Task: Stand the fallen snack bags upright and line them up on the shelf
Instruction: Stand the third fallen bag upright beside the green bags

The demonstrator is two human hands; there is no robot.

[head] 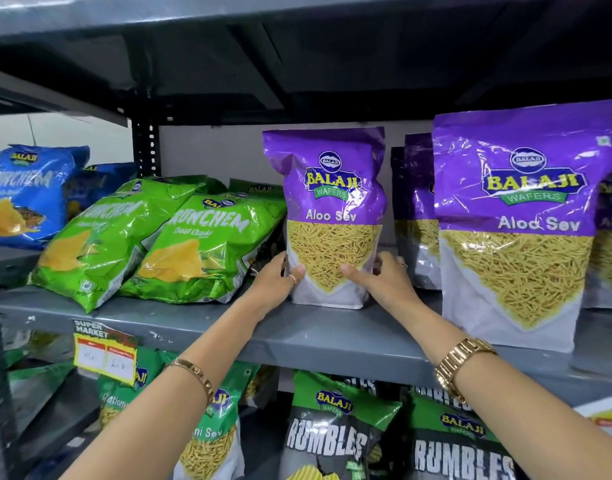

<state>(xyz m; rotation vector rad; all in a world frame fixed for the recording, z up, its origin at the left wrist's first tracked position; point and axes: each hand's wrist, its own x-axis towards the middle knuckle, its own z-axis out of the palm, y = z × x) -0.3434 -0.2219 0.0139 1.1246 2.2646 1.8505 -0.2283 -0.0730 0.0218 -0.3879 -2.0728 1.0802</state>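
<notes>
A purple Aloo Sev bag (329, 202) stands upright in the middle of the grey shelf (207, 327). My left hand (275, 282) grips its lower left side and my right hand (384, 282) grips its lower right side. Another Aloo Sev bag (519, 223) stands upright nearer the front on the right, with more purple bags (415, 209) behind it. To the left, two green Crunchem bags (207, 247) (103, 244) lie tilted back on the shelf, leaning on others behind them.
A blue Crunchem bag (27, 199) leans at the far left. The shelf above hangs low over the bag tops. A price tag (105, 351) hangs from the shelf edge. Rumbles bags (335, 431) and other sev bags fill the shelf below.
</notes>
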